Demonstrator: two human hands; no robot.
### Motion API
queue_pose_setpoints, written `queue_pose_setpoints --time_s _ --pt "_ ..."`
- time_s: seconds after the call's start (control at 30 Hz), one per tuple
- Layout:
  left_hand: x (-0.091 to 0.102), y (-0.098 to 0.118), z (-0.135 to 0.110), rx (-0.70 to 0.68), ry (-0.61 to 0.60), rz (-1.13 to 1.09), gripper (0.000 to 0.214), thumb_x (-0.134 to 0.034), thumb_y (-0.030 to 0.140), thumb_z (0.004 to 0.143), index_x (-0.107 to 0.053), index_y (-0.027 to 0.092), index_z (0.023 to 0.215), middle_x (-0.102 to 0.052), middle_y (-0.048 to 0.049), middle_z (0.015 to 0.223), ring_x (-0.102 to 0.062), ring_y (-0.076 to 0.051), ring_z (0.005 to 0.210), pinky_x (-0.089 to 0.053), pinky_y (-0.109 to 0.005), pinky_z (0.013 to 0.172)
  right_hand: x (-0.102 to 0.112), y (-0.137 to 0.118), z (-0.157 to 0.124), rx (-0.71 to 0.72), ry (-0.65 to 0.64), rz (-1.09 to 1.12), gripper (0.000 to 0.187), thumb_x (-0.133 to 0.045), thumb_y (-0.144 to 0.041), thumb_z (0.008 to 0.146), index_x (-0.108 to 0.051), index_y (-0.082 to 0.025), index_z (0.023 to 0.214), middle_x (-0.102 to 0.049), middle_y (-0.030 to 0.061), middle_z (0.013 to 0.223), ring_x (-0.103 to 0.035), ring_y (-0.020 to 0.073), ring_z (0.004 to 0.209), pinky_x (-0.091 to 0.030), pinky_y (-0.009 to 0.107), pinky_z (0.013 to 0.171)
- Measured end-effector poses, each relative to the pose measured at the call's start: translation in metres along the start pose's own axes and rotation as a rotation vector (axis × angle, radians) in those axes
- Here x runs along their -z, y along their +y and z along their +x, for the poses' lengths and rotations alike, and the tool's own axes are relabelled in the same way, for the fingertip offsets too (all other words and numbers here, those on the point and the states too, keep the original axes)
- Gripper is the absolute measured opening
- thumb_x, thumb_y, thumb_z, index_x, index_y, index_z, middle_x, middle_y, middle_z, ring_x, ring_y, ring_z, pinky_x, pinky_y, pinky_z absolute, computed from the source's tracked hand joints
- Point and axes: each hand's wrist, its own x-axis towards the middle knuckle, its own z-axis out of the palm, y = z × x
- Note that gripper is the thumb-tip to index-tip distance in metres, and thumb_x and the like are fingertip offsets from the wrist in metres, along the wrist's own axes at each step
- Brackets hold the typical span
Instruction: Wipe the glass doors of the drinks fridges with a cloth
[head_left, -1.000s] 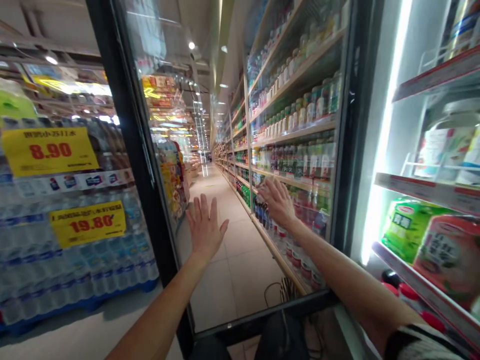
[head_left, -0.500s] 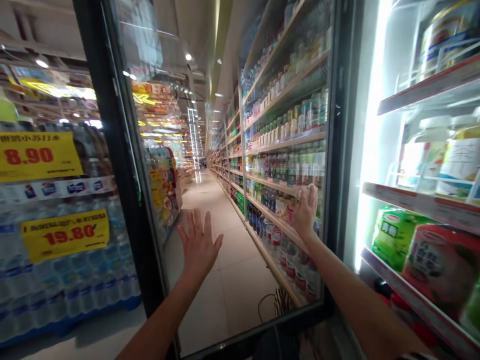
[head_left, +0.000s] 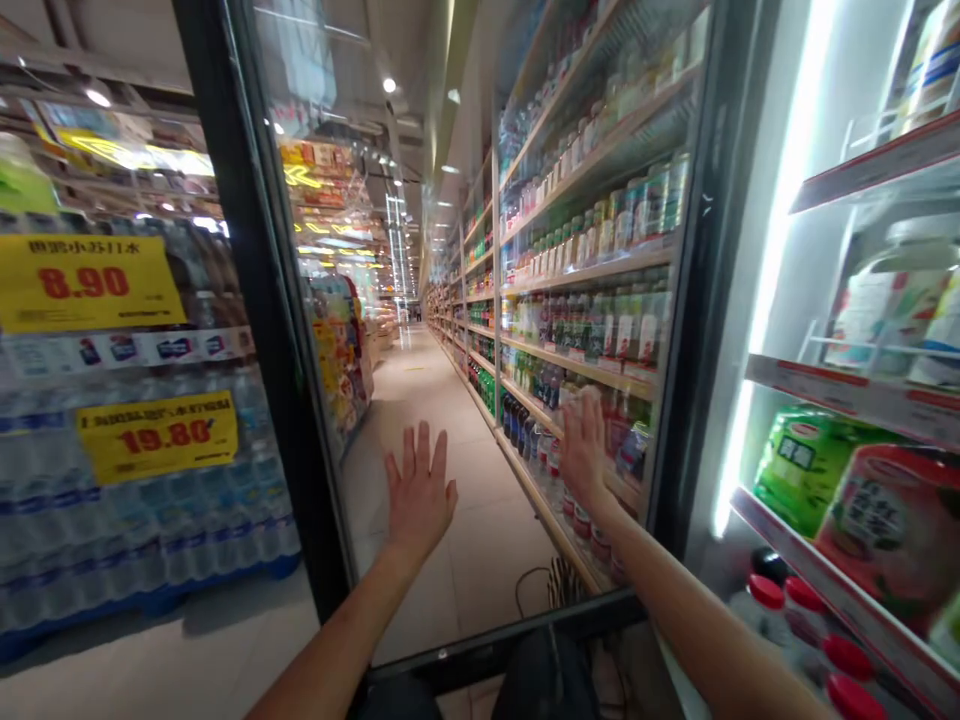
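Observation:
A tall glass door with a black frame stands swung out in front of me. My left hand is held up against the pane, palm forward and fingers spread. To its right, my right hand is also raised at the glass, with its fingers stretched upward and slightly blurred. Neither hand holds anything. Whether both palms actually press on the pane, I cannot tell for certain. Through the glass show an aisle floor and long shelves of bottles and cans.
On the right, a lit cooler has shelves with bottles, a green pack and a red pack. Red-capped bottles stand below. Stacked water bottles under yellow price signs are at left. My knees show below.
My right hand has moved left and down across the glass, its fingers straighter now. The left hand stays spread, slightly farther right in view. More red caps show in the cooler.

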Motion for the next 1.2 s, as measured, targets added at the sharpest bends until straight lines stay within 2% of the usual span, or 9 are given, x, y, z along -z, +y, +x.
queue_pose_setpoints --time_s 0.13,0.27,0.33,0.5,0.67,0.9,0.97,1.1,1.2 --pt "-0.001 -0.003 -0.008 -0.032 -0.038 -0.015 0.065 -0.06 0.025 0.074 -0.04 0.017 0.135 -0.024 -0.0144 0.147 -0.017 -0.034 0.137 -0.019 -0.058 0.107 -0.003 -0.022 -0.011 0.207 -0.092 0.044 0.059 -0.041 -0.003 0.081 -0.039 -0.029 0.134 -0.023 0.0031 0.15 -0.015 0.0249 0.139 -0.033 0.049 0.106" --pt "-0.002 -0.007 -0.013 -0.07 -0.044 -0.016 0.065 -0.059 0.025 0.074 -0.039 0.019 0.136 -0.025 -0.0121 0.148 -0.018 -0.032 0.137 -0.02 -0.056 0.108 -0.005 -0.017 0.005 -0.068 0.077 0.003 0.06 -0.037 -0.006 0.083 -0.029 -0.024 0.14 -0.021 0.0089 0.15 -0.016 0.0257 0.139 -0.029 0.053 0.107" --pt "-0.002 -0.007 -0.015 -0.071 -0.045 -0.01 0.064 -0.058 0.025 0.075 -0.038 0.019 0.136 -0.024 -0.0119 0.148 -0.017 -0.031 0.138 -0.02 -0.056 0.108 -0.008 -0.025 0.007 -0.117 0.098 0.017 0.061 -0.036 -0.006 0.083 -0.027 -0.022 0.141 -0.017 0.0098 0.151 -0.013 0.027 0.139 -0.028 0.055 0.107" --pt "0.003 -0.017 -0.023 -0.118 -0.081 0.005 0.059 -0.052 0.022 0.077 -0.04 0.017 0.135 -0.026 -0.0098 0.147 -0.019 -0.027 0.138 -0.019 -0.052 0.109 -0.019 -0.076 0.002 0.207 -0.109 0.128 0.06 -0.041 -0.006 0.082 -0.034 -0.024 0.138 -0.028 0.0061 0.148 -0.01 0.0252 0.14 -0.028 0.051 0.109" --pt "0.015 -0.047 -0.04 -0.093 -0.104 0.054 0.057 -0.047 0.021 0.079 -0.039 0.012 0.135 -0.027 -0.0104 0.147 -0.019 -0.027 0.138 -0.016 -0.053 0.11 -0.028 -0.109 0.017 0.136 -0.069 0.142 0.049 -0.039 -0.009 0.085 -0.042 -0.019 0.134 -0.033 0.0102 0.146 -0.007 0.0243 0.141 -0.024 0.05 0.11" --pt "0.02 -0.076 -0.082 -0.058 -0.122 0.085 0.052 -0.043 0.017 0.078 -0.045 0.009 0.13 -0.034 -0.0121 0.143 -0.028 -0.026 0.135 -0.017 -0.05 0.11 -0.019 -0.151 -0.053 0.682 -0.341 0.274 0.041 -0.04 -0.01 0.086 -0.052 -0.019 0.124 -0.047 0.0042 0.137 -0.025 0.0218 0.136 -0.028 0.043 0.109" --pt "0.023 -0.081 -0.089 -0.055 -0.099 0.092 0.051 -0.042 0.016 0.079 -0.046 0.008 0.129 -0.036 -0.0128 0.142 -0.028 -0.026 0.134 -0.017 -0.05 0.11 -0.021 -0.162 -0.049 0.689 -0.363 0.295 0.042 -0.04 -0.01 0.086 -0.05 -0.018 0.126 -0.046 0.0059 0.138 -0.027 0.0212 0.135 -0.027 0.043 0.109" --pt "0.029 -0.09 -0.096 -0.022 -0.059 0.09 0.05 -0.042 0.018 0.08 -0.046 0.006 0.129 -0.037 -0.0154 0.141 -0.027 -0.027 0.135 -0.018 -0.049 0.11 -0.035 -0.191 -0.023 0.518 -0.3 0.269 0.044 -0.041 -0.013 0.088 -0.045 -0.02 0.131 -0.041 0.007 0.141 -0.022 0.0242 0.137 -0.021 0.048 0.11" --pt "0.032 -0.094 -0.102 -0.007 -0.053 0.081 0.05 -0.042 0.019 0.08 -0.046 0.007 0.128 -0.039 -0.0155 0.14 -0.028 -0.026 0.134 -0.017 -0.048 0.111 -0.038 -0.209 -0.043 0.604 -0.28 0.296 0.039 -0.041 -0.018 0.089 -0.049 -0.019 0.127 -0.043 0.0041 0.14 -0.027 0.0237 0.135 -0.023 0.044 0.11"
